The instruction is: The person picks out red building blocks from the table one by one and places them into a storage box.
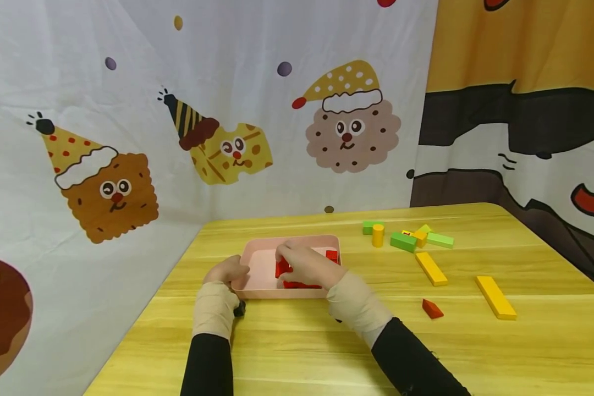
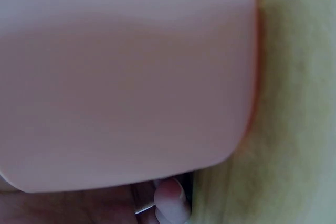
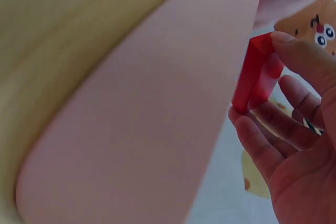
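Note:
A shallow pink tray stands on the table, with red blocks in its right part. My left hand grips the tray's left side; in the left wrist view the tray wall hides most of the fingers, and one fingertip shows below it. Over the tray, my right hand pinches a red toy block between thumb and fingertips. The right wrist view shows that red block held just above the tray's rim.
To the tray's right, a green block, a yellow cylinder and several other green and yellow blocks lie at the back. Two long yellow blocks and a red triangular block lie nearer. A printed cloth hangs behind the table.

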The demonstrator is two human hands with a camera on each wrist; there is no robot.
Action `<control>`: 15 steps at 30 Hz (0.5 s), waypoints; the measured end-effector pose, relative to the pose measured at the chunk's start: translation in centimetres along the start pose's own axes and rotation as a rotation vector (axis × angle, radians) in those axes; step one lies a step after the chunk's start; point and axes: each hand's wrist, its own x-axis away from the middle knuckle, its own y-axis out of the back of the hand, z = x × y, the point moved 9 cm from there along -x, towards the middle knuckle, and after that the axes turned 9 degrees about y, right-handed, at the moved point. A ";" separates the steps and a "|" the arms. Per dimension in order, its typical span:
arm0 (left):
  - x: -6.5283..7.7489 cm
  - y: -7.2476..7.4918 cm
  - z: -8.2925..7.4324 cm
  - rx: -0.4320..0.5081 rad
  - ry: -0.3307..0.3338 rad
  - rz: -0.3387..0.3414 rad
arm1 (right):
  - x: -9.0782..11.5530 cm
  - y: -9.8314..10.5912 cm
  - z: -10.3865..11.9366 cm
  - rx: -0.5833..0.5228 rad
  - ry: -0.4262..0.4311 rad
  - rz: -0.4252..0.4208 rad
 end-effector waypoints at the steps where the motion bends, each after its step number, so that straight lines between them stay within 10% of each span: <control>1: 0.0 0.1 0.0 -0.008 -0.001 -0.007 | -0.2 -0.3 0.2 -0.005 0.006 0.000; 15: -0.1 0.2 -0.2 -0.034 0.014 -0.018 | -1.0 -2.9 0.9 0.035 0.065 0.029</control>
